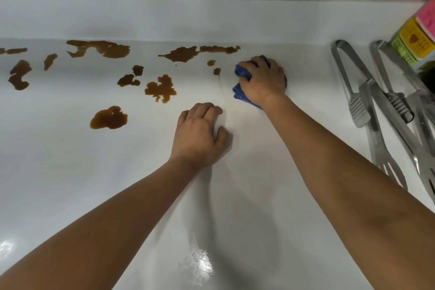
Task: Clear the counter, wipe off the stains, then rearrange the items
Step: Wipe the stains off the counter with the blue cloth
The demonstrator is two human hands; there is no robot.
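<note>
Right hand (262, 81) bunches a soft, pliable blue cloth (240, 93), fingers curled over it; brown stains (160, 89) at nine o'clock.

White counter (70, 183), brown stains (161, 89), blue cloth (240, 92), metal tongs (350, 82)

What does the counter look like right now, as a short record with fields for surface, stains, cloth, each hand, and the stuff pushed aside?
surface: white counter, glossy
stains: brown stains, many patches across the left and middle, unwiped
cloth: blue cloth, bunched under the right hand
right hand: right hand grips the cloth, pressing it down
left hand: left hand rests on the counter, holding nothing
set aside: metal tongs and metal spatula at the right edge
</note>
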